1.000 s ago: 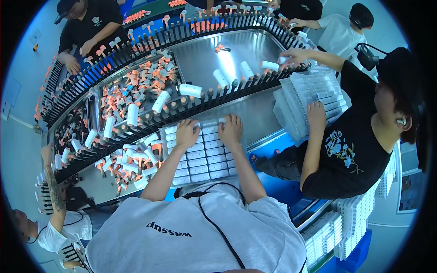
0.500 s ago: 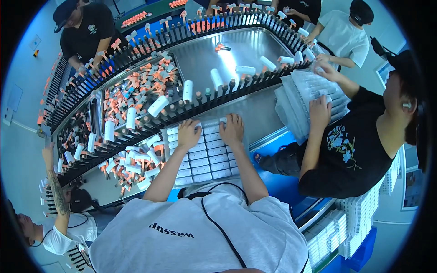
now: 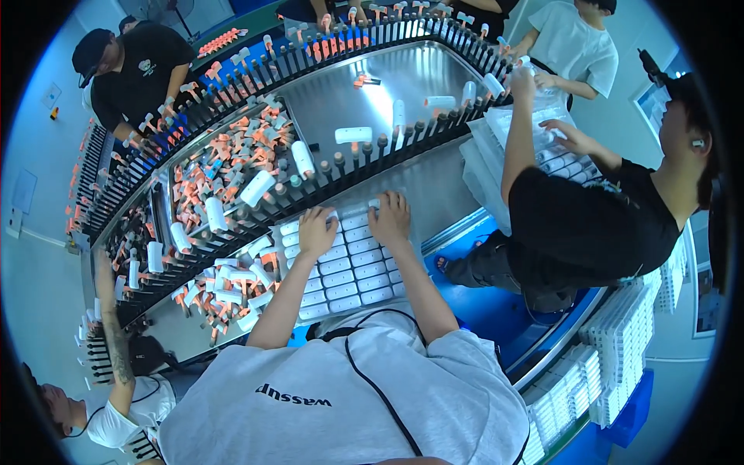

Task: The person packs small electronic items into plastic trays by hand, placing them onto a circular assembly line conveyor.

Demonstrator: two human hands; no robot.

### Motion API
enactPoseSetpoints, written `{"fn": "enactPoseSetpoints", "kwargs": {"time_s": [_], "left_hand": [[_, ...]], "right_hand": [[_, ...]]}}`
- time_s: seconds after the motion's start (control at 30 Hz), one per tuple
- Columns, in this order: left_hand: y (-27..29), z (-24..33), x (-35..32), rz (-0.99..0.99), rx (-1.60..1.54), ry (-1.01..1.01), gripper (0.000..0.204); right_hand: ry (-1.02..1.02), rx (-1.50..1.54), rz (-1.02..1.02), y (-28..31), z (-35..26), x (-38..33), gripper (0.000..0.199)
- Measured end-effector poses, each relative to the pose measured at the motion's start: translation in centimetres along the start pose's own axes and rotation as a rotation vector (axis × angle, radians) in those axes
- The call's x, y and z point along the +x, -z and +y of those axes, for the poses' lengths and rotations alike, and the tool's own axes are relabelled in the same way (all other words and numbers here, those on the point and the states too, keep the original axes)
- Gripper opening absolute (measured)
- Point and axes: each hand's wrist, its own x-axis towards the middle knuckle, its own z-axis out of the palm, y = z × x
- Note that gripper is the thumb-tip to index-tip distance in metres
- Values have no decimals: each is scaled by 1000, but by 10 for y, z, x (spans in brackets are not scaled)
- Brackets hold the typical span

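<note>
Both of my hands rest on a clear plastic tray (image 3: 349, 275) filled with rows of small white tube-shaped parts, lying on the steel bench in front of me. My left hand (image 3: 316, 230) lies flat on the tray's far left part, fingers toward the row of black pegs (image 3: 341, 161). At the tray's far right corner, my right hand (image 3: 390, 218) presses down the same way. Neither hand grips a part that I can see. White parts (image 3: 258, 186) sit on some of the pegs just beyond my fingers.
A curved steel trough (image 3: 387, 85) holds heaps of orange-and-white parts (image 3: 225, 163). To my right a person in black (image 3: 581, 225) handles a stack of clear trays (image 3: 504, 147). Other workers stand at the far left, far right and lower left. Filled trays (image 3: 620, 349) are stacked at lower right.
My hands have stayed on the tray. The person on my right has lifted one arm toward the pegs. White parts on the pegs have shifted along the line.
</note>
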Motion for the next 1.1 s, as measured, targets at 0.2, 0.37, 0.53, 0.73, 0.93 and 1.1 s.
{"fn": "enactPoseSetpoints", "kwargs": {"time_s": [0.2,0.37,0.53,0.73,0.93,1.1], "left_hand": [[-3,-2,0,7,17,8,28],[-4,-2,0,10,5,4,28],[-5,-1,1,27,9,-7,28],[-5,-3,-1,32,14,-7,27],[-4,-3,-1,41,16,-18,26],[-5,-3,0,32,8,-14,26]], "right_hand": [[5,33,5,2,0,1,40],[25,46,39,2,2,1,39],[26,61,43,2,2,0,38],[16,59,26,5,-1,0,38],[30,59,38,2,1,0,38],[22,40,34,-1,2,1,38]]}}
